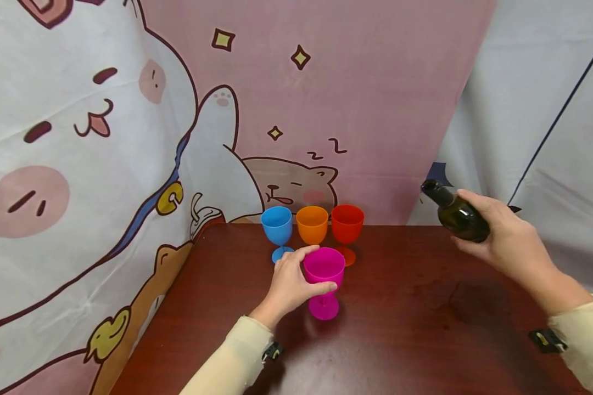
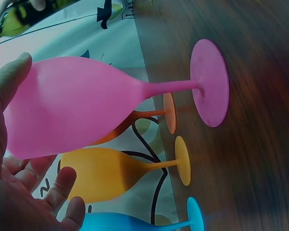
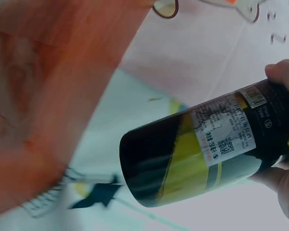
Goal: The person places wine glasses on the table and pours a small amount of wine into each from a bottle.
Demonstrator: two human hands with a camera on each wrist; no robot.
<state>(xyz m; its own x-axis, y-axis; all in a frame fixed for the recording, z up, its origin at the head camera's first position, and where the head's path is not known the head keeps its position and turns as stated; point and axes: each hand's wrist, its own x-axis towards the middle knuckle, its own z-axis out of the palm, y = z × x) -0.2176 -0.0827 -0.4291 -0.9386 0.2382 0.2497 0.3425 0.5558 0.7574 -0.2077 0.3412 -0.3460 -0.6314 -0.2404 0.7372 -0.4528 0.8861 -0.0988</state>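
My left hand [image 1: 289, 282] grips a magenta goblet [image 1: 324, 266] around its bowl, near the rim. In the left wrist view the goblet [image 2: 82, 103] shows its stem and round foot, with the thumb on one side and fingers on the other. Up at the right, my right hand [image 1: 504, 230] holds a dark green glass bottle [image 1: 462, 218], tilted with its open mouth pointing up and left. The right wrist view shows the bottle's [image 3: 202, 144] base and a printed label [image 3: 226, 132]. The bottle is well apart from the goblet.
Behind the magenta goblet stand a blue goblet [image 1: 277, 225], an orange goblet [image 1: 312, 225] and a red goblet [image 1: 347, 224] in a row near the back edge of the brown table [image 1: 400, 340]. A cartoon-printed cloth [image 1: 365, 109] hangs behind and at the left.
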